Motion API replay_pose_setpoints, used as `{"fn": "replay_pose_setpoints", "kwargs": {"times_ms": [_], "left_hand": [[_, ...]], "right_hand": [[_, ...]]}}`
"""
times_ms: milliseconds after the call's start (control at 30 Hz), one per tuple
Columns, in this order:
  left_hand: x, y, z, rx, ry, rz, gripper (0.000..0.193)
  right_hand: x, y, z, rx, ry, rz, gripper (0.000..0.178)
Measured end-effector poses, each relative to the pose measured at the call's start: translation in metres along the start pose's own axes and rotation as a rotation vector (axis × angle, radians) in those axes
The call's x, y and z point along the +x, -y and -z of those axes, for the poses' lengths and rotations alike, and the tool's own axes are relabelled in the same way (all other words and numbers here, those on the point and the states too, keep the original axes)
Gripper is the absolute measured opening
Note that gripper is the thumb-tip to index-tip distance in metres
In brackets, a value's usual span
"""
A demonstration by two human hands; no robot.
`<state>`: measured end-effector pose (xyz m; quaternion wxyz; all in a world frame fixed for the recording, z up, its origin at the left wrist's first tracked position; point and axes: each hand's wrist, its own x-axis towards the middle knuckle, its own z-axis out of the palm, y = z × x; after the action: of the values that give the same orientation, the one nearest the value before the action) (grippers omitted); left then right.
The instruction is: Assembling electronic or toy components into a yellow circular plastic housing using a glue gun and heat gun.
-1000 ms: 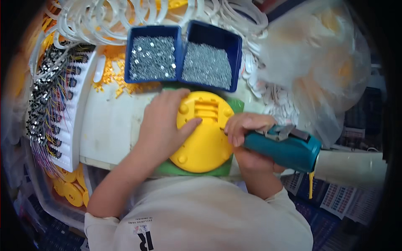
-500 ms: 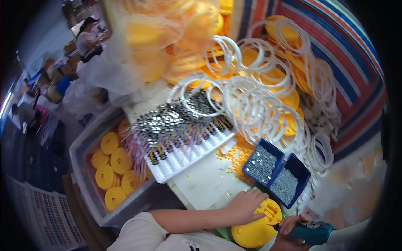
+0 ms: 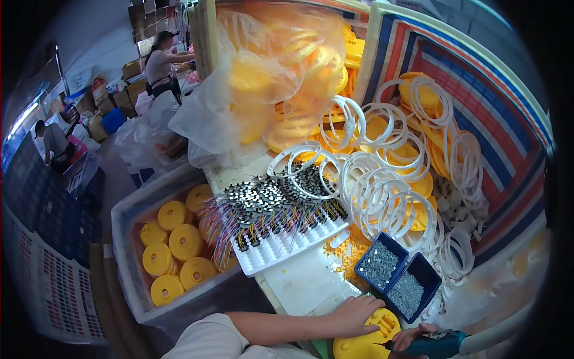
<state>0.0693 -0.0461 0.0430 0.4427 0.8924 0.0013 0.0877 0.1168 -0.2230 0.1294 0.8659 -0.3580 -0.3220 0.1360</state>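
A round yellow plastic housing [image 3: 366,346] lies at the lower edge, with slots and holes moulded into its upper side. My left hand [image 3: 357,312] grips it at its far left edge, thumb on top and fingers curled toward the rim. In my right hand [image 3: 409,342] is a teal electric screwdriver [image 3: 441,345], held almost level, its thin dark bit pointing left over the housing. Whether the bit touches a screw is too small to tell. Just beyond, two blue bins [image 3: 412,289] hold small silvery screws.
A white ridged tray [image 3: 263,260] carries wired switch-like parts. White rings [image 3: 382,185] lie heaped over yellow parts. Left stands a grey crate [image 3: 128,263] of yellow discs [image 3: 185,241]. Plastic bags [image 3: 239,113] and a striped wall [image 3: 478,113] stand behind. Two people sit far left.
My view has swung so the workbench sits lower and somewhat to the right, showing more of the background. Both hands keep their holds on the housing and the screwdriver.
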Motion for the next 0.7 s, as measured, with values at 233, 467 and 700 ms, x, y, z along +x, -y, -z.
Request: {"fn": "replay_pose_setpoints", "kwargs": {"times_ms": [233,467,700], "left_hand": [[-0.002,-0.001,-0.001,0.008,0.014,0.009,0.066],[-0.003,-0.004,0.002,0.006,-0.007,-0.005,0.067],[-0.002,0.000,0.001,0.039,-0.015,0.000,0.063]], "right_hand": [[-0.006,0.006,-0.004,-0.071,0.003,-0.007,0.078],[-0.012,0.002,-0.009,-0.002,-0.058,0.050,0.080],[-0.014,0.024,-0.011,-0.009,-0.115,0.022,0.084]]}}
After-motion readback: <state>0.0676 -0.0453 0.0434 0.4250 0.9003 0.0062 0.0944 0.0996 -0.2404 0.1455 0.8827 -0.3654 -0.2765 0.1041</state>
